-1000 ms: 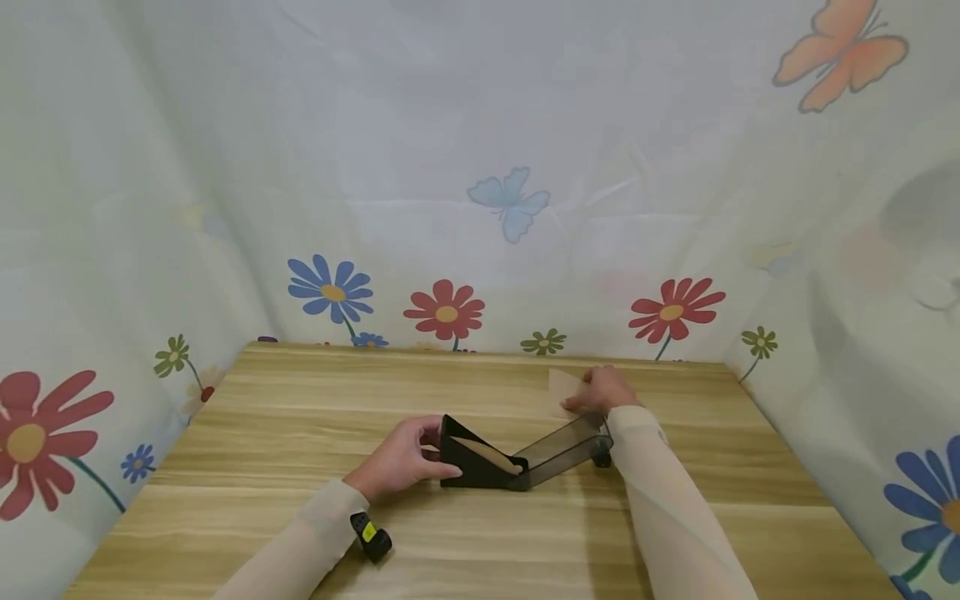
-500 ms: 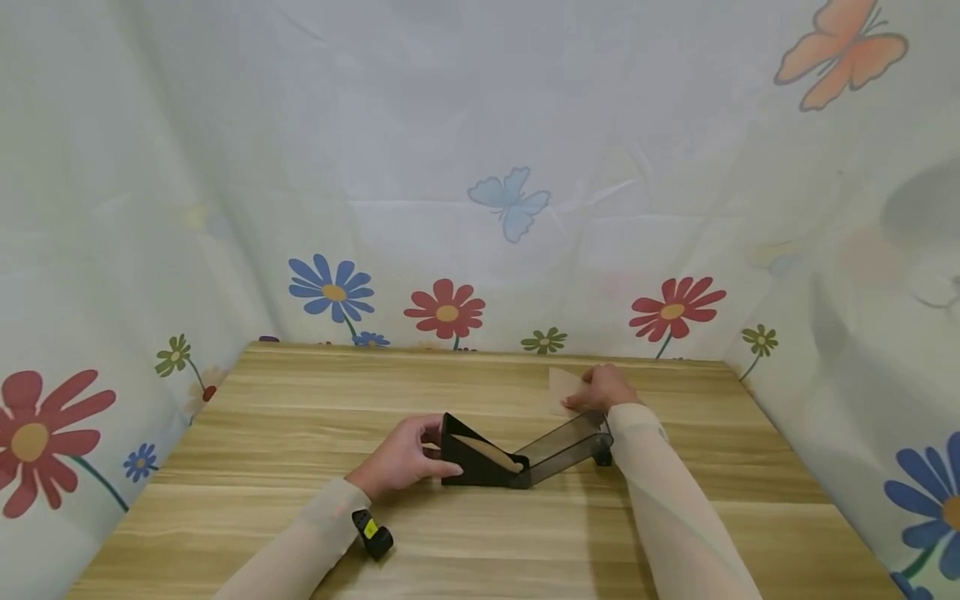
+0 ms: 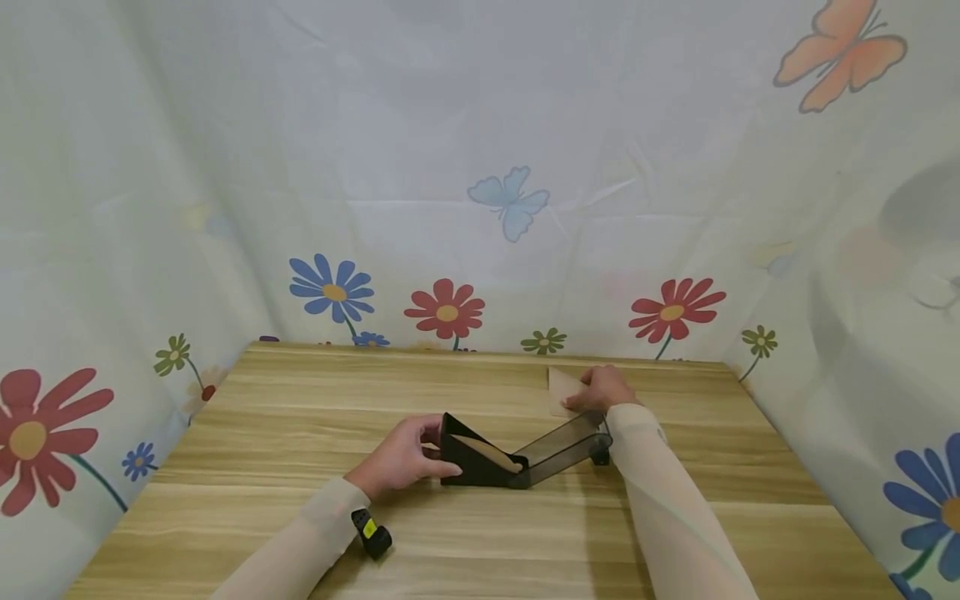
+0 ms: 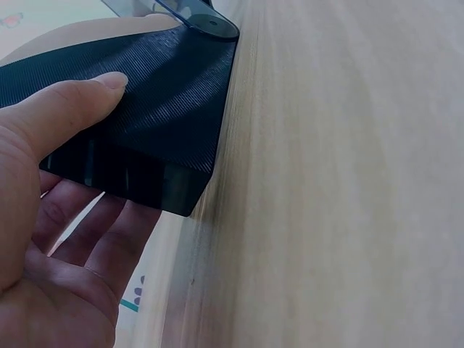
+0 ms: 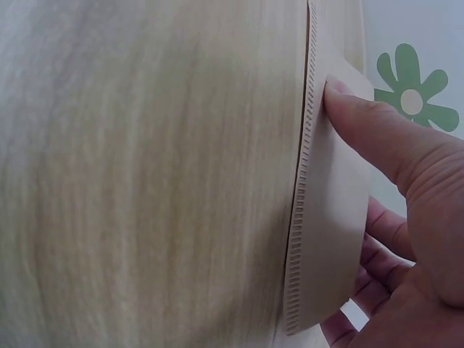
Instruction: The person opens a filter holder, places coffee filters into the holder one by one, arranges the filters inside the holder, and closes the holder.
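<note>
A black wedge-shaped filter box [image 3: 476, 473] stands on the table with its smoky see-through lid [image 3: 564, 448] swung open to the right. My left hand [image 3: 405, 454] grips the box's tall left end, thumb on the ribbed side [image 4: 167, 101] and fingers behind it in the left wrist view. Tan paper coffee filters [image 3: 486, 452] sit inside; how many is hidden. Beyond the lid, my right hand [image 3: 606, 388] pinches a single-looking tan coffee filter [image 3: 561, 392] at the table. Its crimped seam [image 5: 299, 196] faces the tabletop's near side in the right wrist view, thumb on top.
The wood-grain table [image 3: 360, 392] spreads around both hands. A flower-print curtain [image 3: 390, 208] hangs behind it and along both sides. A black strap device [image 3: 372, 535] sits at the left wrist; the right forearm [image 3: 667, 500] passes close to the lid's end.
Both hands and the box hold nearly the same places. The filter under the right hand looks very slightly shifted in angle.
</note>
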Demonstrator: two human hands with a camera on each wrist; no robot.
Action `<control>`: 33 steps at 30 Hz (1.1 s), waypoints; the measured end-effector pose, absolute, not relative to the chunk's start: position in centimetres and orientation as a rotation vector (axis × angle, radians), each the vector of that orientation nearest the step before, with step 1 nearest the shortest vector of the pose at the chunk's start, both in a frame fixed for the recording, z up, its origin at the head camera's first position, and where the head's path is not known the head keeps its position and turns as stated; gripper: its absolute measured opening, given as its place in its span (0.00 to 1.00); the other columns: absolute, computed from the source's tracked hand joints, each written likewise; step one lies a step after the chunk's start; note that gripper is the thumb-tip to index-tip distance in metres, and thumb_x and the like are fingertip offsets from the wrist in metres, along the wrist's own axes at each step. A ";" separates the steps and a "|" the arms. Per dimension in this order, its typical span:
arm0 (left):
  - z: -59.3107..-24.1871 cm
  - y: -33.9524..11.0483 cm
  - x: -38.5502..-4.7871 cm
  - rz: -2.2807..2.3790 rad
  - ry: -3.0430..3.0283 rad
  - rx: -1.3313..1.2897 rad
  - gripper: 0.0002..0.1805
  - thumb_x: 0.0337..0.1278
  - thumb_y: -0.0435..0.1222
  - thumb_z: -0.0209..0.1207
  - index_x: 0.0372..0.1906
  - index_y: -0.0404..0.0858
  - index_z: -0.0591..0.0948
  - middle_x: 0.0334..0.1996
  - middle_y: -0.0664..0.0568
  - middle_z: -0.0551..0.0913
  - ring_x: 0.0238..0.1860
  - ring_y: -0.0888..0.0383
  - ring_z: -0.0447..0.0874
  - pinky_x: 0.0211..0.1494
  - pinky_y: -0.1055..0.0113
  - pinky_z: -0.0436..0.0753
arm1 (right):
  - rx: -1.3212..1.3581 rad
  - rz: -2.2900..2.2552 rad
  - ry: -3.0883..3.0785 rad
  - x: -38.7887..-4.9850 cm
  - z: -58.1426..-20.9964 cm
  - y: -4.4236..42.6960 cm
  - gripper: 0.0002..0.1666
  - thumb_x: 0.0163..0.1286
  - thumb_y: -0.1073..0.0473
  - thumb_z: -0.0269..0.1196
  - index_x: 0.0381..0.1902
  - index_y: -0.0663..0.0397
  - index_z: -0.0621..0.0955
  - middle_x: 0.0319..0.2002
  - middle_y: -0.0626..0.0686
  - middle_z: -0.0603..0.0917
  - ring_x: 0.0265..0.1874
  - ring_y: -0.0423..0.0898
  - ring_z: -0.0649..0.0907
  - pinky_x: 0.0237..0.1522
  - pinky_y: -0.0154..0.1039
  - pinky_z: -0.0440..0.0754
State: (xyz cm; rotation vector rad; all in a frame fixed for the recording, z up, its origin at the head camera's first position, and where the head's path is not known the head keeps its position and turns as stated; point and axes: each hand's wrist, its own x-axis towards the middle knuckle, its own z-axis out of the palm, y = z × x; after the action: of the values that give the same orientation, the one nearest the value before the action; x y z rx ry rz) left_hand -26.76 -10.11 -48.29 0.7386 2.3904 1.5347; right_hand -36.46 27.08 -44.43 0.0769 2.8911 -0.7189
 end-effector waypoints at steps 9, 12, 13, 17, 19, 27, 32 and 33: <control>-48.4 -10.2 -27.0 1.541 2.386 0.748 0.22 0.48 0.46 0.78 0.49 0.53 0.84 0.45 0.58 0.87 0.48 0.57 0.85 0.59 0.61 0.85 | 0.039 -0.731 2.895 -35.6 -43.2 26.4 0.40 0.56 0.45 0.78 0.56 0.68 0.79 0.50 0.65 0.83 0.41 0.55 0.80 0.46 0.51 0.80; -48.2 -10.0 -27.0 1.526 2.390 0.748 0.21 0.49 0.46 0.78 0.49 0.54 0.84 0.44 0.58 0.87 0.48 0.57 0.85 0.59 0.61 0.85 | 0.053 -0.772 2.869 -35.7 -43.3 26.5 0.42 0.56 0.46 0.78 0.58 0.68 0.76 0.50 0.65 0.82 0.42 0.55 0.80 0.46 0.51 0.80; -48.2 -10.0 -27.0 1.526 2.387 0.746 0.21 0.49 0.46 0.78 0.49 0.54 0.84 0.44 0.58 0.87 0.48 0.57 0.85 0.59 0.61 0.84 | 0.068 -0.789 2.861 -35.7 -43.3 26.5 0.41 0.56 0.47 0.78 0.58 0.68 0.76 0.50 0.66 0.82 0.42 0.56 0.80 0.47 0.51 0.79; -48.0 -9.9 -26.9 1.530 2.368 0.742 0.21 0.48 0.45 0.78 0.48 0.52 0.84 0.44 0.57 0.87 0.48 0.56 0.85 0.59 0.60 0.85 | 0.052 -0.847 2.865 -36.2 -44.4 26.9 0.43 0.54 0.49 0.79 0.59 0.67 0.74 0.52 0.67 0.82 0.44 0.57 0.81 0.49 0.54 0.80; -48.1 -9.9 -26.8 1.533 2.362 0.742 0.21 0.48 0.45 0.78 0.48 0.52 0.84 0.44 0.57 0.87 0.48 0.56 0.85 0.59 0.60 0.85 | 0.016 -0.874 2.876 -36.7 -45.4 27.2 0.47 0.52 0.50 0.80 0.63 0.67 0.72 0.56 0.70 0.81 0.48 0.61 0.81 0.53 0.57 0.80; -48.1 -10.0 -26.5 1.526 2.378 0.723 0.21 0.49 0.44 0.78 0.49 0.53 0.84 0.44 0.57 0.86 0.48 0.56 0.84 0.59 0.59 0.85 | -0.134 -0.941 2.896 -38.0 -47.6 28.0 0.48 0.53 0.50 0.80 0.66 0.66 0.73 0.63 0.72 0.77 0.60 0.67 0.78 0.59 0.62 0.78; -48.2 -10.1 -26.7 1.523 2.394 0.725 0.21 0.49 0.46 0.78 0.49 0.53 0.84 0.44 0.58 0.86 0.48 0.56 0.84 0.60 0.57 0.84 | -0.175 -1.001 2.884 -37.9 -46.9 28.3 0.39 0.58 0.53 0.77 0.61 0.66 0.75 0.63 0.71 0.76 0.61 0.67 0.76 0.59 0.61 0.79; -48.2 -10.1 -26.8 1.523 2.397 0.728 0.21 0.49 0.46 0.78 0.49 0.53 0.84 0.44 0.58 0.86 0.47 0.56 0.84 0.60 0.57 0.84 | -0.172 -1.009 2.882 -37.8 -46.6 28.4 0.37 0.58 0.53 0.77 0.60 0.65 0.76 0.63 0.71 0.76 0.61 0.66 0.76 0.59 0.60 0.79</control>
State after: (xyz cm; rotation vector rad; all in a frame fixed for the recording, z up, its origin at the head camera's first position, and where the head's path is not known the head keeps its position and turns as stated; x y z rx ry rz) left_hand -26.81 -10.09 -48.23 0.7277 2.3967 1.5229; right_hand -37.82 28.37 -46.58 -0.1720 2.8818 -1.0092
